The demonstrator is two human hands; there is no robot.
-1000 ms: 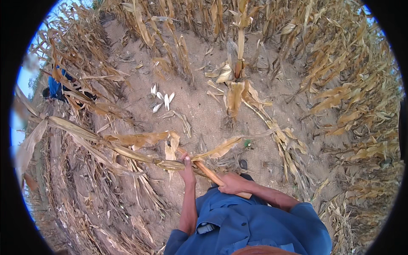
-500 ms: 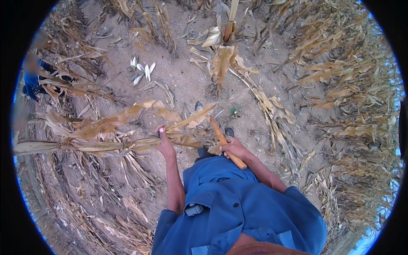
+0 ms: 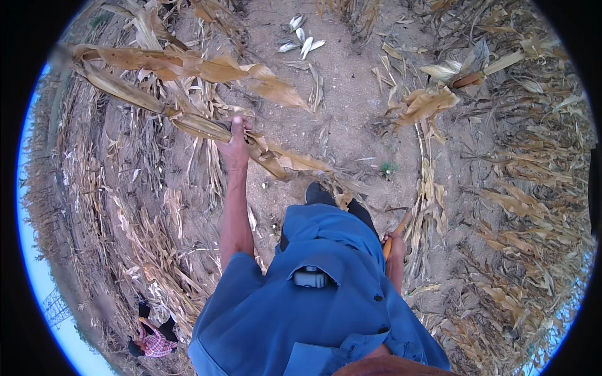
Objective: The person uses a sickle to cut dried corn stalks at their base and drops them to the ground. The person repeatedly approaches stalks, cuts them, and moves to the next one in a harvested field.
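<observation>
My left hand (image 3: 236,147) is wrapped round a dry corn stalk (image 3: 202,126), thumb along its top. The stalk slants up to the far left, with brown, papery leaves (image 3: 219,67) hanging off it. Its lower end trails toward my feet. My right hand (image 3: 393,245), low beside my right hip, grips a wooden-handled tool (image 3: 402,224). A thin dark curved piece shows at the tool's far end; its exact kind is unclear. Part of the right hand and forearm is hidden by my blue shirt.
Several pale corn ears (image 3: 305,45) lie on the soil ahead. A bent dry stalk (image 3: 427,182) lies to my right, near standing dry corn (image 3: 527,250). A person in a checked shirt (image 3: 157,344) is low at the left. My shoe (image 3: 318,193) is below.
My left hand has moved forward, lifting the stalk toward the far left. My right hand has swung right and back to my hip with the tool. My view has turned left.
</observation>
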